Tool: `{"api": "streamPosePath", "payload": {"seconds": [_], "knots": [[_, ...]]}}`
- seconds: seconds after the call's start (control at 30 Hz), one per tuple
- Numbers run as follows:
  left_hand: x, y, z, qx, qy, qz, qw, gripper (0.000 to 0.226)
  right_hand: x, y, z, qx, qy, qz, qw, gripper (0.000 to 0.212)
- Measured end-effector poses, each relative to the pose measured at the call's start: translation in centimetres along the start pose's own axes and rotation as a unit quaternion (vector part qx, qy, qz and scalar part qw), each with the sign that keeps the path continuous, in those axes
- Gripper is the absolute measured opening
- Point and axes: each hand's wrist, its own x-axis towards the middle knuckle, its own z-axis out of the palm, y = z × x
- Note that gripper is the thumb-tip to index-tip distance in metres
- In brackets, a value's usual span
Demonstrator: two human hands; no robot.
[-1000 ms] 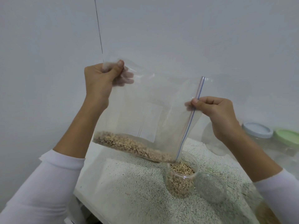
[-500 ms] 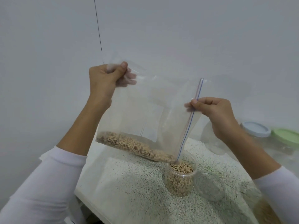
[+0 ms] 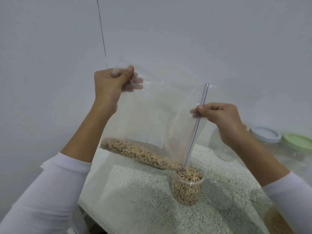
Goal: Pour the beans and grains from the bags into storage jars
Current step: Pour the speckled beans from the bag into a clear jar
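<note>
A clear zip bag (image 3: 157,119) hangs tilted above the speckled counter, its zip edge on the right and pointing down. Pale beans (image 3: 140,153) lie along its lower edge, sloping toward the low corner over an open clear jar (image 3: 187,188) that is nearly full of beans. My left hand (image 3: 109,85) grips the bag's raised upper-left corner. My right hand (image 3: 221,115) pinches the zip edge partway down. The jar's clear lid (image 3: 218,195) lies flat just right of it.
The speckled counter (image 3: 135,200) ends at a front-left edge. At the back right stand jars with a pale blue lid (image 3: 265,134) and a green lid (image 3: 298,142). Another clear bag with grain (image 3: 276,222) lies at the lower right. A white wall is close behind.
My left hand has shifted slightly right and down with the bag's corner. The beans have slid further toward the low corner, and the jar has filled a little more.
</note>
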Motion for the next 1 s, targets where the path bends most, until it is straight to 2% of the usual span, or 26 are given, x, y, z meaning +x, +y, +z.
{"api": "streamPosePath", "payload": {"seconds": [0.1,0.2,0.33,0.43,0.57,0.67,0.8,0.9,1.0], "knots": [[0.09,-0.04,-0.10,-0.013,0.017,0.005,1.000,0.021,0.09,0.12,-0.06,0.013,0.022,-0.010,1.000,0.013],[-0.05,-0.17,-0.05,0.010,-0.012,0.002,1.000,0.021,-0.04,0.36,0.22,-0.002,-0.003,0.007,1.000,0.015],[0.13,-0.11,-0.35,-0.006,0.007,0.009,1.000,0.021,0.08,0.22,0.07,0.012,0.020,-0.005,1.000,0.012],[0.05,-0.04,-0.34,0.009,-0.018,0.011,1.000,0.021,0.08,0.22,0.49,-0.003,-0.009,0.009,1.000,0.011],[0.13,-0.05,-0.50,0.000,-0.005,0.012,1.000,0.021,0.25,0.21,0.24,0.008,0.018,-0.005,1.000,0.011],[0.03,-0.29,-0.44,0.014,-0.024,0.002,1.000,0.021,0.10,0.36,0.55,-0.012,-0.014,0.009,1.000,0.011],[0.07,-0.33,-0.56,-0.003,0.001,0.006,1.000,0.021,0.35,0.28,0.21,0.005,0.024,-0.006,1.000,0.010],[-0.15,-0.40,-0.09,0.009,-0.022,0.007,1.000,0.021,0.14,0.59,0.50,-0.008,-0.007,0.010,1.000,0.011],[0.02,-0.19,0.01,-0.004,-0.005,0.008,1.000,0.020,0.36,0.36,0.31,-0.001,0.013,-0.004,1.000,0.011]]}}
